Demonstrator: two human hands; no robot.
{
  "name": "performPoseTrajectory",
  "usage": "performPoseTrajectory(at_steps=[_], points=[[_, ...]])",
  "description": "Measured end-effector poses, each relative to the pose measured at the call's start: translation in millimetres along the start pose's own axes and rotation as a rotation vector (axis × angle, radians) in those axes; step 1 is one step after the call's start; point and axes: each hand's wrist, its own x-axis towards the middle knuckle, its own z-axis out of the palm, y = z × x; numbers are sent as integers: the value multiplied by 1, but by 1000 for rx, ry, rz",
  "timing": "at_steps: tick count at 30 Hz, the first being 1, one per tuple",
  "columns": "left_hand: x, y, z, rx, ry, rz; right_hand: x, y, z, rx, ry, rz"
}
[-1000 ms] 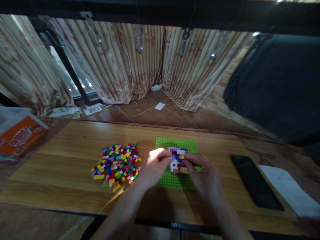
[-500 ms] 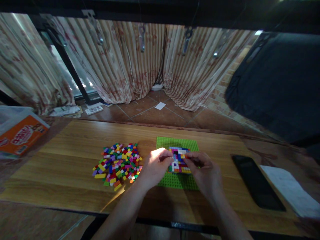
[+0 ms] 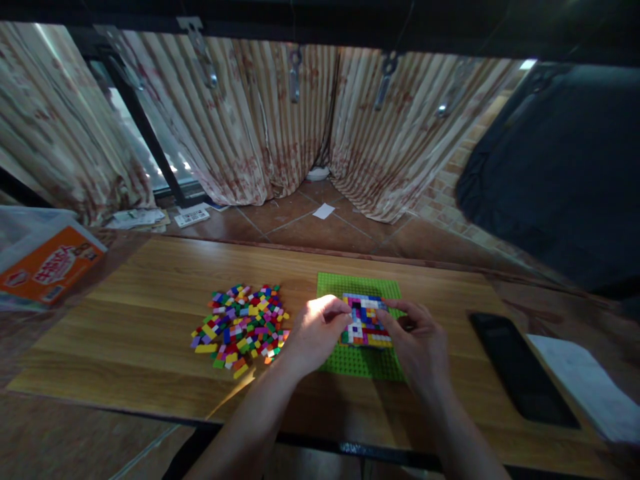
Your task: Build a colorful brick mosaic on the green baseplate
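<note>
A flat patchwork of small multicoloured building bricks (image 3: 367, 335) sits on a green studded baseplate (image 3: 360, 367). My left hand (image 3: 323, 330) is at the patchwork's left edge, thumb and forefinger pressed together; whatever is between them is too small to make out. On the opposite side, my right hand (image 3: 420, 337) has its thumb over the bricks and its forefinger at the upper right edge, with a small gap between the two. Both hands cover parts of the patchwork's sides. Left of the baseplate, loose bricks (image 3: 247, 327) lie in a spread-out heap.
The wooden table (image 3: 135, 333) carries a dark flat tablet-like slab (image 3: 523, 370) on the right. White paper (image 3: 585, 380) lies beyond it. A clear tub with an orange label (image 3: 57, 267) stands at the far left. Striped curtains (image 3: 280, 133) hang behind.
The view has shifted slightly, so the table appears a little further right. My right thumb and forefinger have parted slightly and moved toward the patchwork's right edge. My left hand keeps its pinch.
</note>
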Motion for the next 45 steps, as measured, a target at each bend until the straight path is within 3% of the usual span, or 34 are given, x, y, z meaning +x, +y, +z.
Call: performPoseTrajectory(at_steps=[16, 20, 24, 26, 30, 33, 38, 45], points=[[0, 1, -2, 15, 27, -6, -5, 10, 7, 15, -62, 10], [1, 8, -16, -61, 120, -35, -5, 7, 4, -25, -35, -42], [3, 16, -43, -205, 329, -11, -16, -12, 0, -58, 91, -280], [3, 18, -54, -270, 429, -13, -30, -24, 4, -41, 17, -423], [0, 21, -66, -315, 516, -39, -62, -40, 30, -34, -306, -673], [-1, 21, -67, -324, 507, -47, -78, -43, 54, -90, -438, -687], [-1, 20, -67, -334, 495, -40, -86, -39, 76, -184, -490, -623], [-1, 18, -67, -345, 474, -39, -88, -33, 86, -189, -429, -701]])
